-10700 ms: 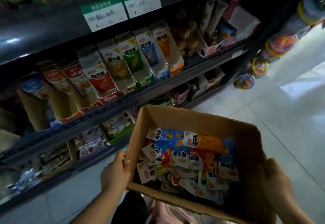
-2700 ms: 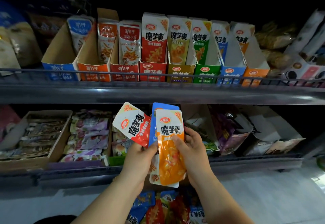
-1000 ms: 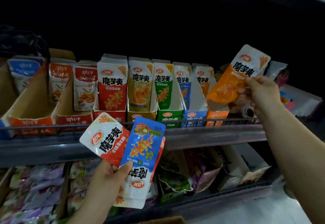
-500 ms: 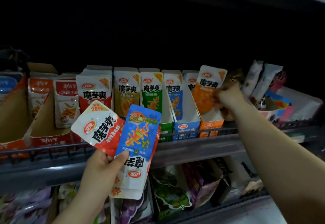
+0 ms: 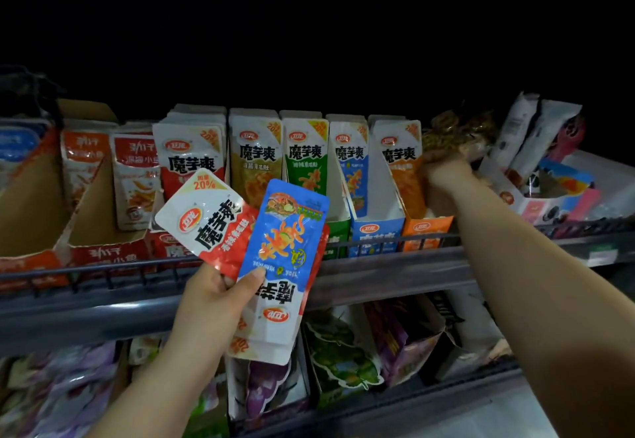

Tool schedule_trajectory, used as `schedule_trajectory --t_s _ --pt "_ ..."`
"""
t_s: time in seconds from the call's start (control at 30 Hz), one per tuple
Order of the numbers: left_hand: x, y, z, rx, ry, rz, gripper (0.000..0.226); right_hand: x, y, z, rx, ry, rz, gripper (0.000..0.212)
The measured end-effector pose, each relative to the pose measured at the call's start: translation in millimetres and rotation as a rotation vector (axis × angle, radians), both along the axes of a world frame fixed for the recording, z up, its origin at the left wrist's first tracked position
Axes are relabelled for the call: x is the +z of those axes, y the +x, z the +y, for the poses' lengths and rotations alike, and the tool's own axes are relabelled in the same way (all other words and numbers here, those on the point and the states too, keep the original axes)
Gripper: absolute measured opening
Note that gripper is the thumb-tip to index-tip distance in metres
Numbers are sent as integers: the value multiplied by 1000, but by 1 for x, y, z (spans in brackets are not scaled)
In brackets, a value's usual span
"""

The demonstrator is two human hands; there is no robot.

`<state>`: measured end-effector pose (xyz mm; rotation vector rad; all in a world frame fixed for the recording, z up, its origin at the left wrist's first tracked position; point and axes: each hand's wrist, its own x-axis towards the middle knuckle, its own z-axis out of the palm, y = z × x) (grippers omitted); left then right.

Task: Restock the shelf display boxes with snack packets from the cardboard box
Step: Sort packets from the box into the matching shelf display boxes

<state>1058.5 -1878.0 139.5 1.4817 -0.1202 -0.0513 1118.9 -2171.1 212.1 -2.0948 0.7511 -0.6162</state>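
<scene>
On the upper shelf (image 5: 388, 267) a row of display boxes stands behind the wire rail, each holding upright packets of its own colour. The red box (image 5: 161, 243), mostly hidden, is packed full. The green box (image 5: 338, 231) and the blue box (image 5: 376, 231) each show a packet at the front, and the orange box (image 5: 426, 229) at the right end holds the orange packet (image 5: 400, 166), standing upright. The left hand (image 5: 213, 300) grips a fan of snack packets in front of the rail, with a red packet (image 5: 213, 221) and an upside-down blue packet (image 5: 285, 231) foremost and the thumb pressed on the blue one. The right hand (image 5: 445, 174) lies against the orange box's right side with its fingers hidden, so I cannot tell whether it grips anything. Half a second ago that hand held the orange packet tilted above the box; now the packet sits down inside it, and the left hand's fan is unchanged.
</scene>
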Motion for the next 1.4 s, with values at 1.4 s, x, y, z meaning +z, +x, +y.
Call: schedule_trajectory --t_s 1.4 --pt "-2 -84 70 90 -219 106 15 -77 -171 259 325 431 -120 19"
